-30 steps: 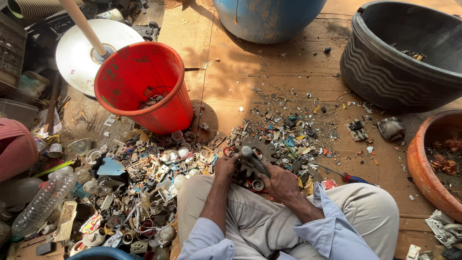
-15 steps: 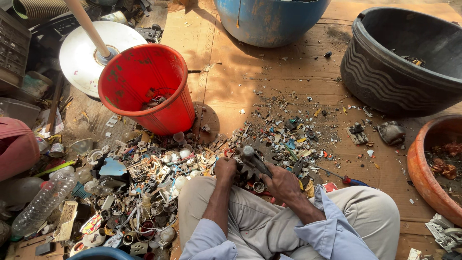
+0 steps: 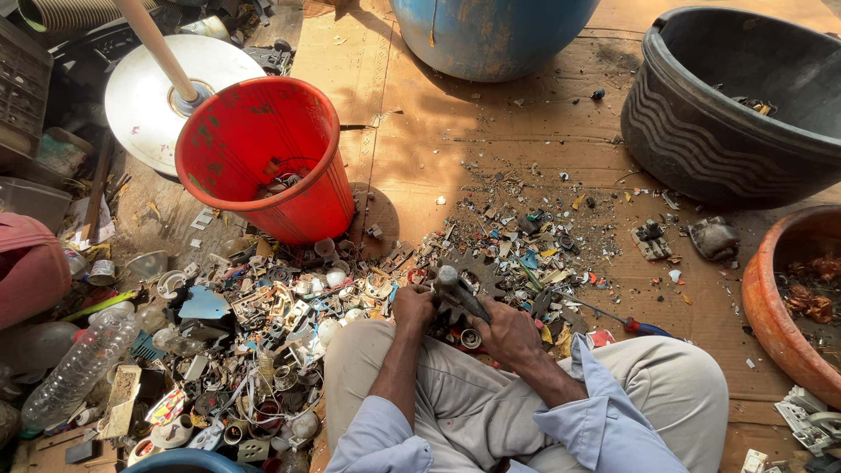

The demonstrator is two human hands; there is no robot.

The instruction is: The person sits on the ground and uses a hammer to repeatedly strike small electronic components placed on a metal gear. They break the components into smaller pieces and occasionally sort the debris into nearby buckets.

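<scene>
1. Little changed from the earlier frames: both hands in the same spot between the knees, hammer head (image 3: 448, 278) tilted a touch differently.
2. Left hand (image 3: 413, 307) closed on a small dark scrap part (image 3: 448, 308), pinning it at the front edge of the scrap pile (image 3: 263, 342).
3. Right hand (image 3: 508, 331) wrapped shut around the dark hammer handle, head up, just above the part.
4. Part looks rigid, probably metal and plastic, light, sharp-edged; best held by the sides, fingers clear of the strike face.
5. Forearms angled inward, wrists low, elbows by the thighs.
6. Red bucket (image 3: 263, 149) beyond the pile, black tub (image 3: 692, 140) well apart.
</scene>
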